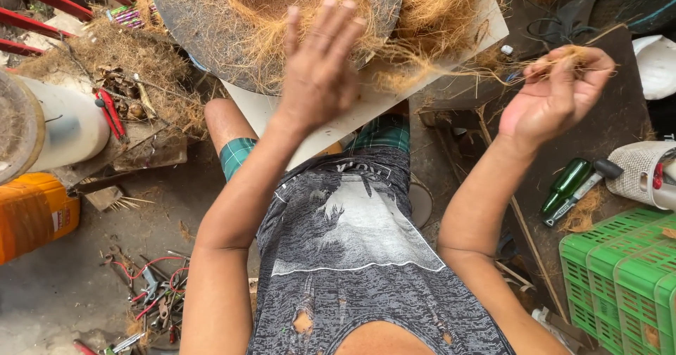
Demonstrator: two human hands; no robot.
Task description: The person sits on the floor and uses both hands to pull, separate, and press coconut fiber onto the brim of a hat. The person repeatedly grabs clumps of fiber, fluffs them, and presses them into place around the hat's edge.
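Clearly the coir fibre tuft [563, 58] beside the round fibre mat [211, 24] is light and loose, pinched in right hand [553, 94], while left hand [317, 66] is spread flat.

Round fibre-covered disc [211, 31] cut off at top edge

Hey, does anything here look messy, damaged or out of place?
Yes. Pliers and cutters lie scattered on the floor at lower left, loose coir fibre spills off the white board, and the grey shirt has torn holes near its hem.
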